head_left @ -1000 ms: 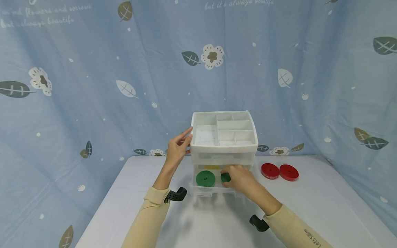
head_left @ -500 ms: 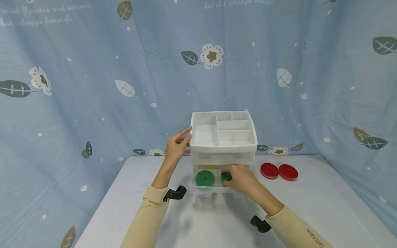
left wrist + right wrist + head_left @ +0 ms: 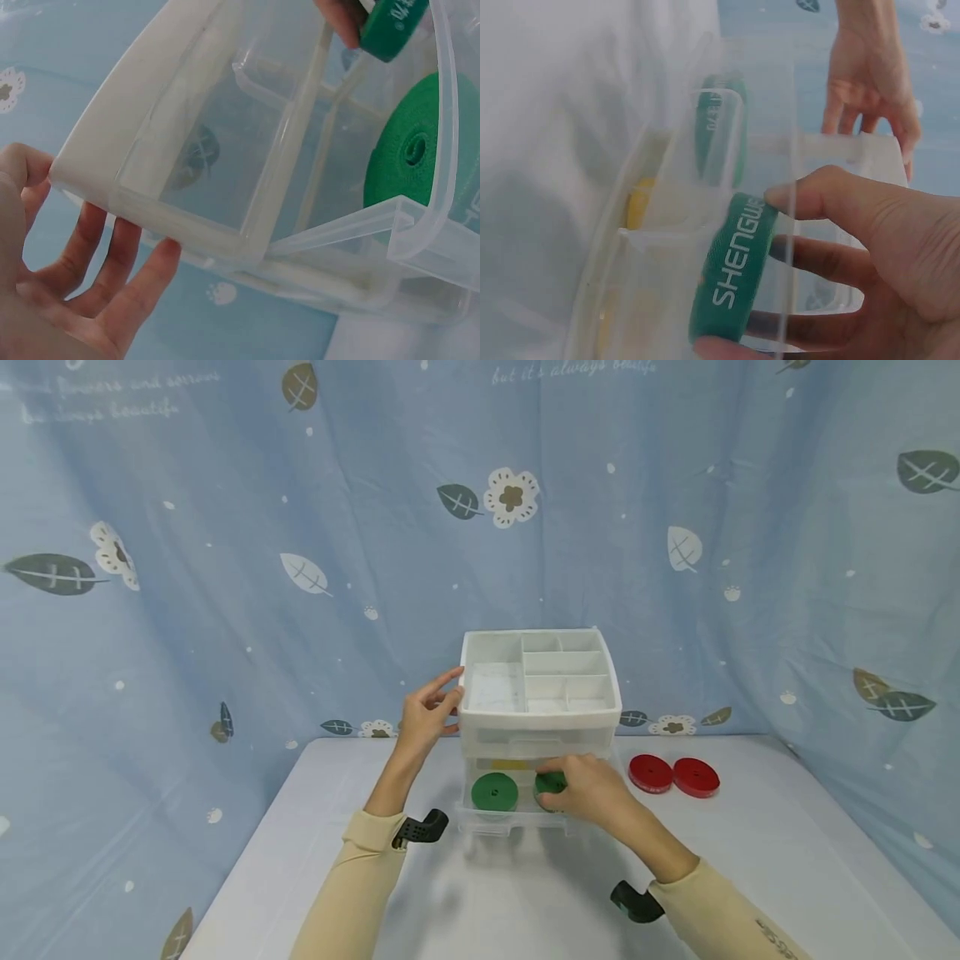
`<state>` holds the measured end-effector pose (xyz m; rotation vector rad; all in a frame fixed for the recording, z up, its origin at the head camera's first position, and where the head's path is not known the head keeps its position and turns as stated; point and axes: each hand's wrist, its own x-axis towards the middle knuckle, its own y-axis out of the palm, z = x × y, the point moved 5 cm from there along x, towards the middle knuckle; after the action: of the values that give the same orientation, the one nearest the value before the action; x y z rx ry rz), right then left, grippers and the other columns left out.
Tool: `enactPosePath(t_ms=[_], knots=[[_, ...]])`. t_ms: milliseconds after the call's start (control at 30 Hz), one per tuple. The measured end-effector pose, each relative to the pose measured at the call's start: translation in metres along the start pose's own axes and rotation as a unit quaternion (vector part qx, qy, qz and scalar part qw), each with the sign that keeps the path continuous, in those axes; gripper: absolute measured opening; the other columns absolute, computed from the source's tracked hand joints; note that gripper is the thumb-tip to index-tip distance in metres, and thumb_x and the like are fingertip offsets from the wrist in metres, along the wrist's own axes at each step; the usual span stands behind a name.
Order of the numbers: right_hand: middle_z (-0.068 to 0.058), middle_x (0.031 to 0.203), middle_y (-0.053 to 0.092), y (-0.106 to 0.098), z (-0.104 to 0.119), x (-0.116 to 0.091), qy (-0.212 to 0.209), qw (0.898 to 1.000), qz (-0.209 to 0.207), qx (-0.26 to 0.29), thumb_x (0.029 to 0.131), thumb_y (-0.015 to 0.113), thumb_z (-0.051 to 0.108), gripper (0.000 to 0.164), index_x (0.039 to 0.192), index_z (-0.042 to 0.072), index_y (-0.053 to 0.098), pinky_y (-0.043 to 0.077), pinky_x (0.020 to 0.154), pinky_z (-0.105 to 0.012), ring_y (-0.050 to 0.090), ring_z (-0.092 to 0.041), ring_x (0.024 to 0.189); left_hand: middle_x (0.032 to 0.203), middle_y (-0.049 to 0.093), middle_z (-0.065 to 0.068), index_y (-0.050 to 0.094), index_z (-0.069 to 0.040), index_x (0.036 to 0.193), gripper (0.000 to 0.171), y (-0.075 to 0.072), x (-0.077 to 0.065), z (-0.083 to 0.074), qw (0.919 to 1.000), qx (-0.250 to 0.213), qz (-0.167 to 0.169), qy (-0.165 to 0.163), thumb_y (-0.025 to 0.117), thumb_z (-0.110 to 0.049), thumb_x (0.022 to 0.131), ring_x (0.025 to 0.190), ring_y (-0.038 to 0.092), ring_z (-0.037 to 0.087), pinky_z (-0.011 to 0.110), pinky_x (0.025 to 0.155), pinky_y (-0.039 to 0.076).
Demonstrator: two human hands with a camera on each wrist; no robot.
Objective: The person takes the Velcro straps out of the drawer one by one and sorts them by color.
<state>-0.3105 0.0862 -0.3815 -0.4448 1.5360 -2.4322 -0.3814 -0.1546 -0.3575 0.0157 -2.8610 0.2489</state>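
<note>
My right hand (image 3: 588, 787) pinches a green tape roll (image 3: 735, 274) lettered SHENGWEI between thumb and fingers, inside the pulled-out clear drawer (image 3: 517, 821). In the head view the hand partly hides this roll. A second green tape roll (image 3: 495, 792) lies in the drawer's left part, and its coiled side faces the left wrist camera. The drawer belongs to a white storage unit (image 3: 538, 720). My left hand (image 3: 424, 714) touches the unit's left side near the top rim, fingertips against the wall and fingers fairly straight.
Two red tape rolls (image 3: 673, 775) lie side by side on the white table (image 3: 360, 768), right of the unit. Something yellow (image 3: 640, 201) shows through the clear plastic in a lower drawer. A divided tray (image 3: 495, 681) tops the unit, and a patterned blue curtain (image 3: 375, 527) hangs behind.
My right hand has shifted slightly right at the green roll, and a bit more of the roll shows. The left hand keeps its place on the unit.
</note>
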Motion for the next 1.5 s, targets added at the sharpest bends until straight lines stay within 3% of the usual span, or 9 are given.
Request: enactPosePath(t_ms=[400, 667, 933, 1200, 1500], knots=[[-0.004, 0.105, 0.070, -0.038, 0.009, -0.015, -0.014, 0.999, 0.020, 0.021, 0.081, 0.079, 0.030, 0.037, 0.115, 0.019, 0.074, 0.049, 0.060, -0.027, 0.057, -0.016, 0.081, 0.116, 0.062, 0.026, 0.055, -0.025, 0.142, 0.042, 0.001, -0.013, -0.026, 0.9995, -0.007, 0.023, -0.021, 0.059, -0.025, 0.099, 0.087, 0.065, 0.012, 0.049, 0.087, 0.059], [-0.005, 0.106, 0.069, -0.059, -0.013, -0.033, 0.011, 0.999, 0.031, 0.009, 0.082, 0.078, 0.032, 0.039, 0.119, 0.022, 0.071, 0.046, 0.054, -0.027, 0.056, -0.016, 0.077, 0.116, 0.062, 0.022, 0.056, -0.027, 0.141, 0.042, 0.000, -0.015, -0.029, 0.9994, -0.008, 0.020, -0.028, 0.060, -0.025, 0.099, 0.091, 0.063, 0.017, 0.051, 0.088, 0.058], [-0.014, 0.121, 0.067, -0.071, -0.051, -0.046, 0.056, 0.998, 0.033, -0.001, 0.084, 0.075, 0.034, 0.046, 0.128, 0.019, 0.067, 0.044, 0.054, -0.028, 0.059, -0.018, 0.080, 0.106, 0.065, 0.009, 0.061, -0.046, 0.129, 0.035, -0.003, -0.001, 0.002, 0.9999, -0.007, -0.003, -0.015, 0.064, -0.038, 0.095, 0.092, 0.065, 0.020, 0.041, 0.078, 0.062], [-0.017, 0.111, 0.068, -0.064, -0.097, -0.052, 0.098, 0.995, 0.027, -0.021, 0.084, 0.074, 0.038, 0.052, 0.130, 0.014, 0.065, 0.043, 0.052, -0.031, 0.057, -0.022, 0.078, 0.107, 0.065, 0.009, 0.061, -0.045, 0.129, 0.035, -0.003, 0.000, 0.003, 0.9998, -0.009, -0.007, -0.018, 0.064, -0.037, 0.095, 0.091, 0.065, 0.019, 0.040, 0.078, 0.063], [-0.023, 0.113, 0.066, -0.026, -0.153, -0.056, 0.127, 0.991, 0.017, -0.023, 0.083, 0.075, 0.033, 0.048, 0.125, 0.012, 0.067, 0.047, 0.048, -0.029, 0.053, -0.023, 0.075, 0.107, 0.064, 0.008, 0.061, -0.044, 0.129, 0.035, 0.000, -0.001, 0.003, 0.9998, -0.011, -0.006, -0.014, 0.064, -0.036, 0.095, 0.091, 0.065, 0.019, 0.038, 0.077, 0.063]])
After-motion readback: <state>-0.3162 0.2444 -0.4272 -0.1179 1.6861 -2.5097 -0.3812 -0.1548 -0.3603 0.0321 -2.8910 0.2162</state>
